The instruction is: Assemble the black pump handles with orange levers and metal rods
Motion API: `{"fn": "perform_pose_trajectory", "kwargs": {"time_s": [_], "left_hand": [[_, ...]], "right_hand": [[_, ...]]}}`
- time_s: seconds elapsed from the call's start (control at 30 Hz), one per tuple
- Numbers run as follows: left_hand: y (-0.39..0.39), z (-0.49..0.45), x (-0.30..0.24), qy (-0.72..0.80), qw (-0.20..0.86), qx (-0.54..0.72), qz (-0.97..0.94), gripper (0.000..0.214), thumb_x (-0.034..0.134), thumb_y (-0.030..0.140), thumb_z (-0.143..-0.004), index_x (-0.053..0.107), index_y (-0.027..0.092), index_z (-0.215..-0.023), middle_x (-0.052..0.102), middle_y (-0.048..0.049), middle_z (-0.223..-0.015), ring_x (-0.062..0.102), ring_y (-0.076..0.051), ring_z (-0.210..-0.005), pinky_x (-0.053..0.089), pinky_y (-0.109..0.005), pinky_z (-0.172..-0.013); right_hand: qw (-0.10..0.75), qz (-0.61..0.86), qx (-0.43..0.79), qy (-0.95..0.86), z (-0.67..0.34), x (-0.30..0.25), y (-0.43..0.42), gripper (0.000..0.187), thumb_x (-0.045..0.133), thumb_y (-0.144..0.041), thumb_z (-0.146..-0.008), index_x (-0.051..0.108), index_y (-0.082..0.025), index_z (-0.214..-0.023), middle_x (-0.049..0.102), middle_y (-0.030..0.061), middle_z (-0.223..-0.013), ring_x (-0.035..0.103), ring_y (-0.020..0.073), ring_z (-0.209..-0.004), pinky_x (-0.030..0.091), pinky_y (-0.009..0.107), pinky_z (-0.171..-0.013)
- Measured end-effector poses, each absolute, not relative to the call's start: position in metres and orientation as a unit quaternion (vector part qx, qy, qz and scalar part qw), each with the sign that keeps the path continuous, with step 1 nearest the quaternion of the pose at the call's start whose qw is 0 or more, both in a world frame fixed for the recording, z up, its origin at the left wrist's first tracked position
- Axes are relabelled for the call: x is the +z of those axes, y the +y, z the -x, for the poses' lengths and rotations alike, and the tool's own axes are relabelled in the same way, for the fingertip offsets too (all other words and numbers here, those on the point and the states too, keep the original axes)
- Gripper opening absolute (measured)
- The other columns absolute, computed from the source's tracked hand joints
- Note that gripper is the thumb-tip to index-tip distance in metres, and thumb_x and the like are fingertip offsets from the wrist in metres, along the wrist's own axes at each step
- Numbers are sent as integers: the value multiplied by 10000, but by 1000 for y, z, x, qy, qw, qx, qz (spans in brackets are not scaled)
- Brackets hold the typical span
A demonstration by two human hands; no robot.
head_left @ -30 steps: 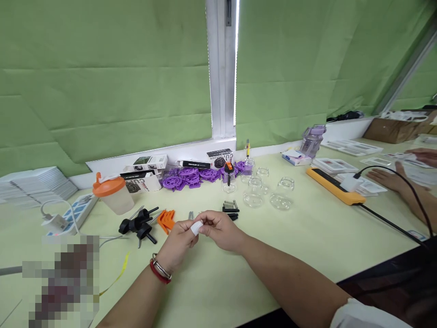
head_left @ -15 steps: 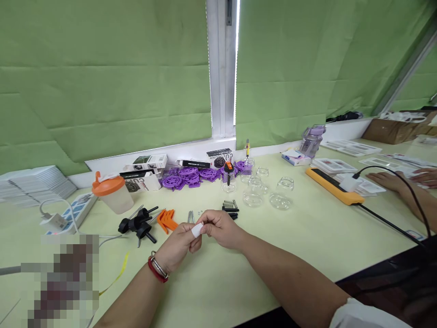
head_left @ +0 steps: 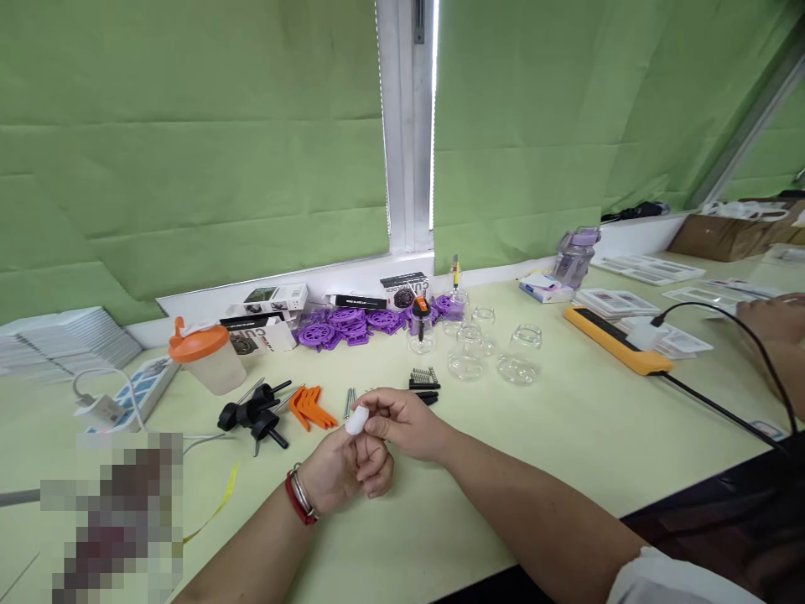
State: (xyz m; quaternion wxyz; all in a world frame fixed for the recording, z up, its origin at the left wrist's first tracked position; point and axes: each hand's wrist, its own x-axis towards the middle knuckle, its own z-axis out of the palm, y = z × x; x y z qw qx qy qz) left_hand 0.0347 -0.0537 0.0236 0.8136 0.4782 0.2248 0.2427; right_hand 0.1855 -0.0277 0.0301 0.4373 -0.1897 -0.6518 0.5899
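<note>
A small white piece [head_left: 356, 420], its material not clear, covers the tip of my left thumb. My left hand [head_left: 349, 470] is palm up, its fingers curled in with nothing visible inside them. From the right, my right hand [head_left: 406, 424] pinches the edge of the white piece between thumb and fingers. Just beyond the hands lie metal screws [head_left: 350, 403], partly hidden, and several orange curved pieces [head_left: 311, 408]. Small springs [head_left: 423, 375] and black parts [head_left: 426, 396] are behind my right hand. Black cup-shaped parts with rods [head_left: 257, 411] lie farther left.
Along the back are purple wheel-like parts [head_left: 345, 325], boxes [head_left: 261, 331] and clear glass jars [head_left: 519, 361]. An orange-lidded cup [head_left: 210, 361] stands left, near a power strip [head_left: 151, 390]. On the right lies an orange-black power strip [head_left: 616, 340]; beyond it is another person's hand [head_left: 776, 323].
My left hand has turned palm up and dropped slightly, fingers now curled below the white piece. My right hand stays pinching. The other person's hands have shifted at the right.
</note>
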Motion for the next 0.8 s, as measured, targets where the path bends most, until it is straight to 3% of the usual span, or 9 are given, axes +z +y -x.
{"fn": "perform_pose_trajectory", "kwargs": {"time_s": [0.13,0.3,0.37,0.47,0.57,0.8], "left_hand": [[-54,-35,21,215,824,229,-472,708,209,734,-790,467,175,-441,440,-47,-431,391,-147,-441,252,-307,-540],[-56,-37,24,230,823,213,-474,745,143,737,-801,471,176,-436,450,-52,-443,402,-153,-447,249,-312,-546],[-57,-38,25,227,824,215,-472,758,120,745,-797,468,178,-432,446,-49,-440,400,-152,-443,252,-313,-548],[-57,-38,25,224,824,223,-470,759,128,755,-788,469,180,-431,441,-45,-433,394,-150,-438,252,-312,-546],[-56,-39,24,233,822,221,-469,751,146,750,-791,476,179,-432,447,-51,-433,396,-152,-441,252,-312,-547],[-57,-39,23,246,818,221,-470,742,146,729,-803,472,179,-426,448,-55,-430,398,-151,-439,259,-316,-550]], "right_hand": [[437,210,584,-652,-185,34,-30,222,644,-378,-785,614,-164,-838,573,0,-765,507,110,-687,416,253,-657],[434,221,582,-651,-187,30,-27,289,529,-426,-867,579,-159,-771,443,-46,-576,368,73,-516,327,220,-516],[434,219,595,-640,-186,28,-26,308,505,-451,-877,583,-156,-829,455,-44,-594,363,69,-506,318,216,-500],[436,208,616,-622,-185,27,-27,292,609,-437,-809,578,-163,-906,536,-14,-731,455,81,-592,379,225,-564],[437,213,609,-627,-184,29,-30,244,684,-356,-750,570,-164,-850,552,-8,-770,499,101,-681,411,248,-660],[434,220,603,-632,-185,33,-30,158,630,-309,-780,557,-172,-807,499,-34,-694,415,78,-590,360,224,-572]]}}
